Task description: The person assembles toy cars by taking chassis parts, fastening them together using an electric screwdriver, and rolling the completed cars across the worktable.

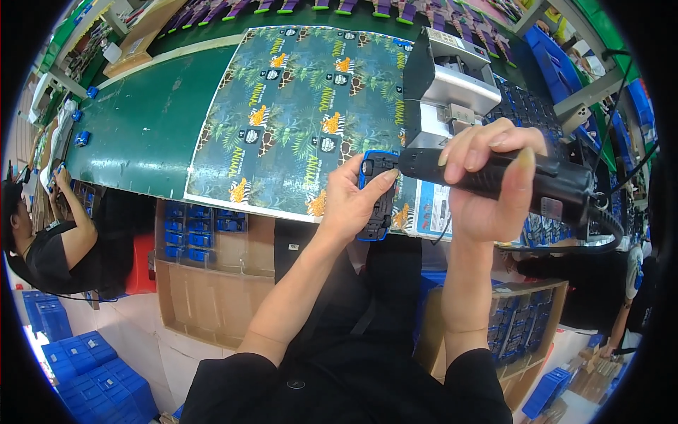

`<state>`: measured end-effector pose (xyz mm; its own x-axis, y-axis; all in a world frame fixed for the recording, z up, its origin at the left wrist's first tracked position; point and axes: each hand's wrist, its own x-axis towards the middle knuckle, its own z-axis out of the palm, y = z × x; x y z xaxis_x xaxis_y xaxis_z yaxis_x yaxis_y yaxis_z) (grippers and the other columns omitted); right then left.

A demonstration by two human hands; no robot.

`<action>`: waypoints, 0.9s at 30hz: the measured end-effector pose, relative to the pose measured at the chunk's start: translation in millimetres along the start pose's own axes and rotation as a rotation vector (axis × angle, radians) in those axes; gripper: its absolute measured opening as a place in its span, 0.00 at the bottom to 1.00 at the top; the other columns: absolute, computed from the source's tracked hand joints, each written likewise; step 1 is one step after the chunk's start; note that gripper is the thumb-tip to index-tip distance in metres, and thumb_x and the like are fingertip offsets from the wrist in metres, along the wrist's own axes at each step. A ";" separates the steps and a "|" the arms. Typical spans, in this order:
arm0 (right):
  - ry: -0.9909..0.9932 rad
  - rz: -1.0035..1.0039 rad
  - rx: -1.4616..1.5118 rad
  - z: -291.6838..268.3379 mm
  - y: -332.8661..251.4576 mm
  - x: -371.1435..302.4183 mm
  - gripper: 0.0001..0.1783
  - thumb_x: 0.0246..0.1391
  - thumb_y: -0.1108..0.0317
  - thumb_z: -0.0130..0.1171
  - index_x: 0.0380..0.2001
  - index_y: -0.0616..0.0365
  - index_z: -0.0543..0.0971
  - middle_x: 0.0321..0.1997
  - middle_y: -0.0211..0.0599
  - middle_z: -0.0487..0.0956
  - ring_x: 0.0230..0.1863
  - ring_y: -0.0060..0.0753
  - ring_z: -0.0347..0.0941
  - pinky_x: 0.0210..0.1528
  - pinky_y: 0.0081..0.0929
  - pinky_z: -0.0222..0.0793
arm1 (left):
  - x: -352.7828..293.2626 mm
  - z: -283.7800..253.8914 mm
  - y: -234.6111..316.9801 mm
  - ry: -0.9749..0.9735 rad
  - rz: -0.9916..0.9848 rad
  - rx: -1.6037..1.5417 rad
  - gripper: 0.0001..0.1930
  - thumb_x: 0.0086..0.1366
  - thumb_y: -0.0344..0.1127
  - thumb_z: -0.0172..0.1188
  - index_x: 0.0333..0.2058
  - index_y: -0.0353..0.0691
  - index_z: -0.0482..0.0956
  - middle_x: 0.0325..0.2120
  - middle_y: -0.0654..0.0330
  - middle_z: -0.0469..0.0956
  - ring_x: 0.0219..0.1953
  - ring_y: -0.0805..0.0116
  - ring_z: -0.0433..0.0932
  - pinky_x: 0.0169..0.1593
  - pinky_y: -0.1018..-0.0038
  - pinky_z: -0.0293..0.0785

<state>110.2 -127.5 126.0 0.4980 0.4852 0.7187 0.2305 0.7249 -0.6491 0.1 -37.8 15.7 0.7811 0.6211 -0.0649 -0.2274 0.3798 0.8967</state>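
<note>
My left hand (347,205) grips a toy car (378,215) with a blue rim and black underside facing up, its thumb lying across the top end. The car is at the front edge of the table. My right hand (472,212) is wrapped round a black electric screwdriver (558,184), held nearly level and pointing left. The tool's tip meets or nearly meets the car's upper end; exact contact is hard to make out. Just beyond the tool stands a silver and dark metal machine (452,85). Below the car is a printed animal-pattern sheet (282,141).
A green work surface (148,134) extends left. Cardboard boxes with blue toy cars stand below, one left (212,300) and one right (554,304). Many cars (526,113) lie right of the machine. A cable (614,230) trails from the screwdriver. Other people (78,240) work at both sides.
</note>
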 end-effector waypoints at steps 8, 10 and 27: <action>-0.038 0.067 -0.055 6.6 10.4 -5.2 0.14 0.63 0.57 0.53 0.35 0.57 0.68 0.25 0.36 0.70 0.19 0.28 0.67 0.29 0.30 0.69 | -5.2 1.5 1.7 -0.010 0.024 0.118 0.09 0.61 0.28 0.65 0.40 0.32 0.81 0.31 0.63 0.82 0.31 0.81 0.76 0.37 0.79 0.74; -0.053 0.056 -0.004 6.8 9.7 -9.1 0.16 0.60 0.56 0.57 0.34 0.57 0.68 0.25 0.36 0.70 0.19 0.28 0.67 0.28 0.29 0.68 | -6.0 0.4 0.2 -0.002 0.047 0.136 0.09 0.61 0.27 0.64 0.40 0.32 0.81 0.31 0.63 0.82 0.31 0.81 0.76 0.37 0.80 0.74; 0.009 0.014 -0.050 8.2 0.3 -27.0 0.16 0.60 0.56 0.58 0.36 0.58 0.69 0.26 0.36 0.71 0.22 0.30 0.70 0.33 0.31 0.69 | -8.1 1.6 0.5 0.012 0.060 0.123 0.08 0.60 0.25 0.64 0.38 0.32 0.82 0.30 0.63 0.82 0.31 0.81 0.76 0.37 0.80 0.74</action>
<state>90.0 -136.4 108.5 0.5090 0.4904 0.7074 0.2646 0.6929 -0.6708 -5.4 -43.8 17.4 0.7613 0.6483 -0.0143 -0.1998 0.2555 0.9460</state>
